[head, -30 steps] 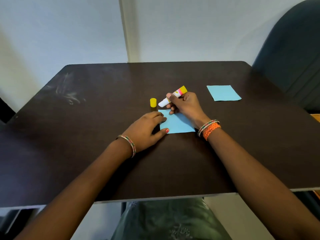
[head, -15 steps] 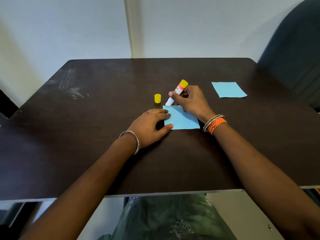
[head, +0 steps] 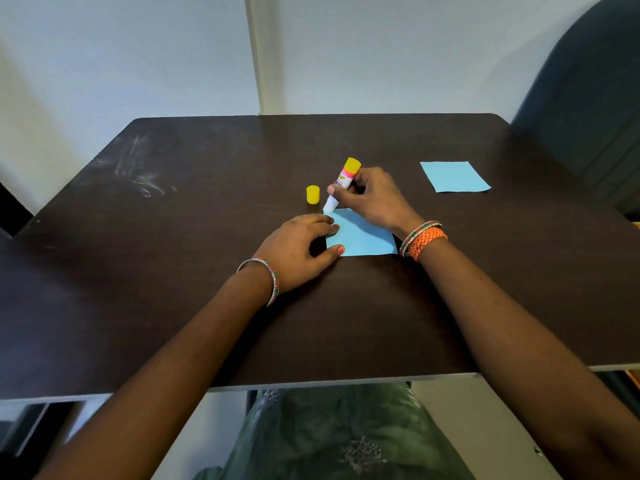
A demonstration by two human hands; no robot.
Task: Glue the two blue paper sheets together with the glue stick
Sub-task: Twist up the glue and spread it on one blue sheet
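A blue paper sheet lies flat near the middle of the dark table. My left hand presses its left edge with fingertips and thumb. My right hand grips an uncapped white glue stick with a yellow end, tilted, its white tip touching the sheet's far left corner. The yellow cap stands upright on the table just left of the stick. A second blue sheet lies apart at the back right.
A dark chair back rises beyond the table's right corner. Pale walls stand behind the table. Whitish smudges mark the tabletop at the back left. The table's front edge runs just above my lap.
The glue stick has gone from lying nearly flat to more upright, and its tip has come down onto the sheet's far left corner. My left hand has stayed on the sheet.
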